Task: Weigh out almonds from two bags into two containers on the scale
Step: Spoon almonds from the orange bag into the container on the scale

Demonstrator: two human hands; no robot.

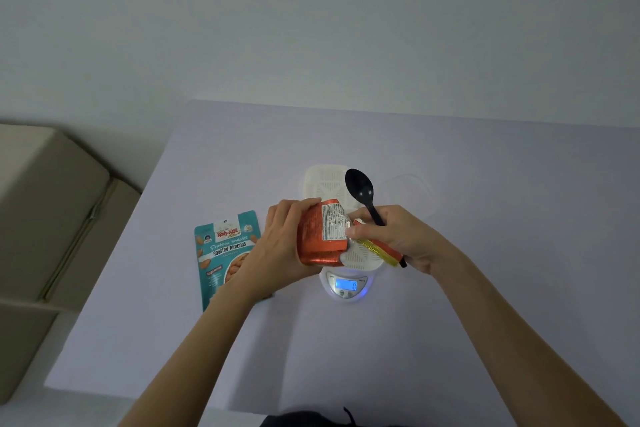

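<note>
My left hand point(282, 239) grips an orange foil almond bag point(318, 236) from its left side, held above the scale. My right hand point(394, 236) pinches the bag's torn top strip, orange and yellow point(381, 248), while also holding a black plastic spoon point(362, 189) with its bowl pointing up. Under the bag a white container point(360, 258) rests on the white kitchen scale point(344, 286), whose blue display is lit. A second white container point(323, 180) stands behind it on the table. A teal bag of roasted almonds point(225, 250) lies flat to the left, partly under my left forearm.
A clear plastic lid or container point(412, 191) lies behind my right hand, faint against the pale purple table point(485, 322). A beige box or cushion point(45, 218) sits beyond the table's left edge. A white wall runs behind the table.
</note>
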